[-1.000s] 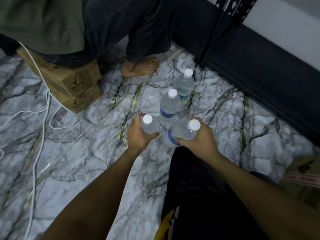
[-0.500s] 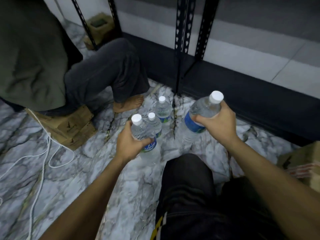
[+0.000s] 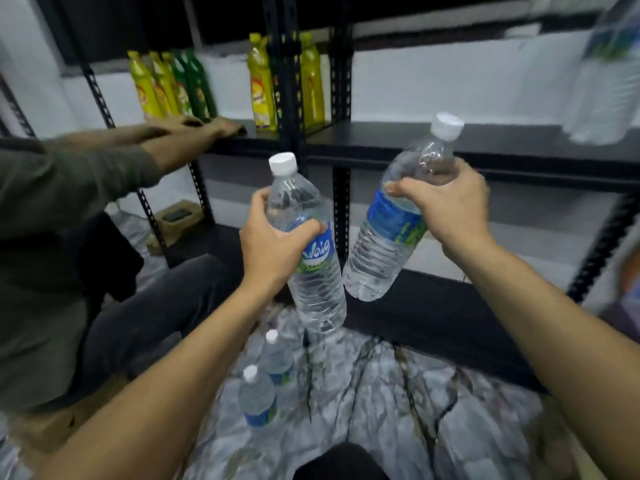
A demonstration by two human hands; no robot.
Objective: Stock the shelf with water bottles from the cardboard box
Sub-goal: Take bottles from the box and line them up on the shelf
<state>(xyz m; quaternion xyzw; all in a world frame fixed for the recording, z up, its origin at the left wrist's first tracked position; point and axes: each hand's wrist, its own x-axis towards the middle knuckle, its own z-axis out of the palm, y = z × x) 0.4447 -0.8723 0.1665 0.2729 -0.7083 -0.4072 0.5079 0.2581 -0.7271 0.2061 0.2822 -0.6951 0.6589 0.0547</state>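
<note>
My left hand (image 3: pixel 273 244) grips a clear water bottle (image 3: pixel 311 271) with a white cap and blue label, held upright in mid-air. My right hand (image 3: pixel 450 206) grips a second water bottle (image 3: pixel 391 237), tilted with its cap toward the upper right. Both are raised in front of the black metal shelf (image 3: pixel 398 136), just below its middle board. Two more water bottles (image 3: pixel 258 400) (image 3: pixel 277 358) stand on the marble floor below. The cardboard box is not in view.
Another person in a green top (image 3: pixel 45 237) sits at the left, reaching an arm (image 3: pixel 180 136) onto the shelf. Yellow and green bottles (image 3: pixel 173 84) stand on that shelf. A blurred water bottle (image 3: pixel 606 81) shows at the top right. Black uprights (image 3: pixel 341 188) divide the shelf.
Both hands have lifted their bottles from floor level up to the middle shelf board. The view has tilted up, so the shelf and its yellow bottles now show.
</note>
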